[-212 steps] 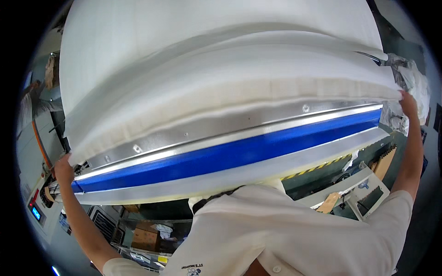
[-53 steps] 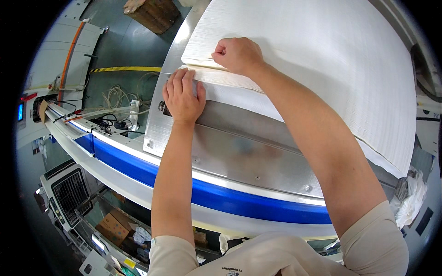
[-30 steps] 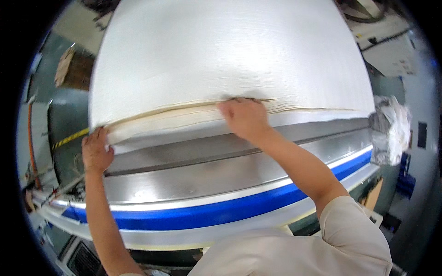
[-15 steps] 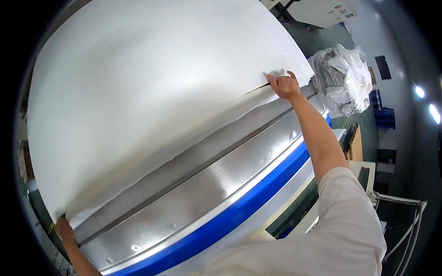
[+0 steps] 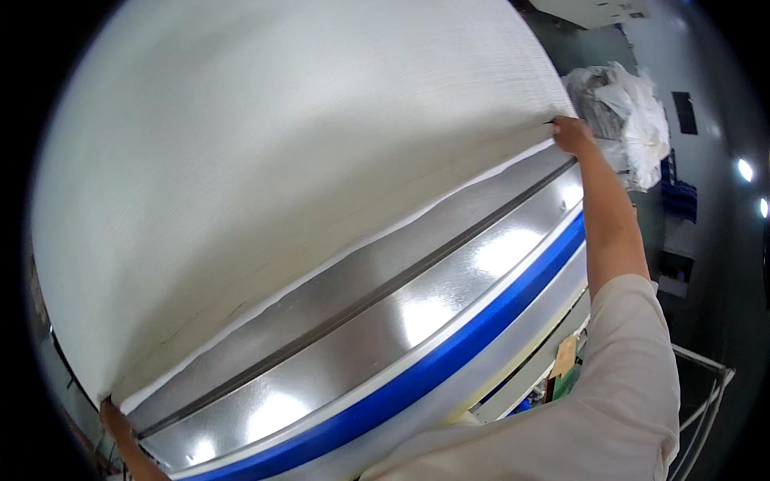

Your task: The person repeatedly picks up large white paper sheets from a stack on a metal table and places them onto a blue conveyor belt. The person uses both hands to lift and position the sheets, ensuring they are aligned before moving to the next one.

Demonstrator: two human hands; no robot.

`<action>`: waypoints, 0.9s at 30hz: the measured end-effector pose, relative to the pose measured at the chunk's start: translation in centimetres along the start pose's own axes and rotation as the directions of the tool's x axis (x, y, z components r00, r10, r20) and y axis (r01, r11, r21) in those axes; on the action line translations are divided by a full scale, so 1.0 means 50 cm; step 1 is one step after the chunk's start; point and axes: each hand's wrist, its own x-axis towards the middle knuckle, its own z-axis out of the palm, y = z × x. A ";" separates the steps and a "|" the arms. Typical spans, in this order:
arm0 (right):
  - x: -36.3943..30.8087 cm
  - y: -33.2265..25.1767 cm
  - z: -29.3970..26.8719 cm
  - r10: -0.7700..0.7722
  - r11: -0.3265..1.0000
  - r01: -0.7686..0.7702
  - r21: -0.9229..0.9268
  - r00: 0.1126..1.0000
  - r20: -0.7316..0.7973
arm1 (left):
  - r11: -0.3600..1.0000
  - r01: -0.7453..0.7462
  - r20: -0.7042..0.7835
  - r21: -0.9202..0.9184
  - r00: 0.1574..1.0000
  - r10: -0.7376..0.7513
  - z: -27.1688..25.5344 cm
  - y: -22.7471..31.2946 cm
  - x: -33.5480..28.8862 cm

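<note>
A broad sheet of thin white material, likely fabric [image 5: 289, 160], covers most of the view. Its near edge runs slanting from lower left to upper right, with a faint crease just inside it. My right hand [image 5: 572, 136] grips the sheet's near right corner, fingers curled round the edge. At the near left corner, my left hand [image 5: 115, 417] holds the same edge; its fingertips are partly hidden at the material. Between my hands the edge hangs in a slightly wavy line over the metal table top [image 5: 321, 301].
Along the table's near side runs a shiny metal strip [image 5: 345, 353], then a blue band [image 5: 385, 401] close to my body. A large bundle of white plastic [image 5: 626, 120] lies beyond the right corner. A white tubular frame [image 5: 714, 385] stands at lower right.
My right hand has shifted outward to the right, from inside the edge to the sheet's corner. The near edge looks straighter and smoother between my hands. My left hand stays at its corner.
</note>
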 end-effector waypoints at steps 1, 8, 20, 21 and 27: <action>0.009 0.044 0.030 0.015 0.998 -0.016 -0.060 1.000 -0.013 | 0.996 0.030 0.071 -0.083 0.997 -0.024 -0.008 0.039 0.015; -0.073 0.125 -0.048 -0.008 0.994 0.017 0.110 0.997 -0.078 | 0.982 0.067 0.075 0.178 0.994 -0.082 -0.203 0.168 -0.036; -0.264 0.366 -0.047 -0.186 0.973 0.192 0.127 0.981 -0.058 | 0.990 -0.135 0.095 0.050 0.987 0.130 -0.284 0.040 -0.237; -0.284 0.365 -0.032 -0.228 0.970 0.229 0.079 0.973 -0.023 | 0.968 -0.249 0.168 0.021 0.956 0.242 -0.279 0.052 -0.259; -0.428 0.277 0.072 -0.335 0.911 0.373 -0.174 0.918 0.212 | 0.921 -0.357 0.505 0.160 0.831 0.234 -0.098 0.063 -0.450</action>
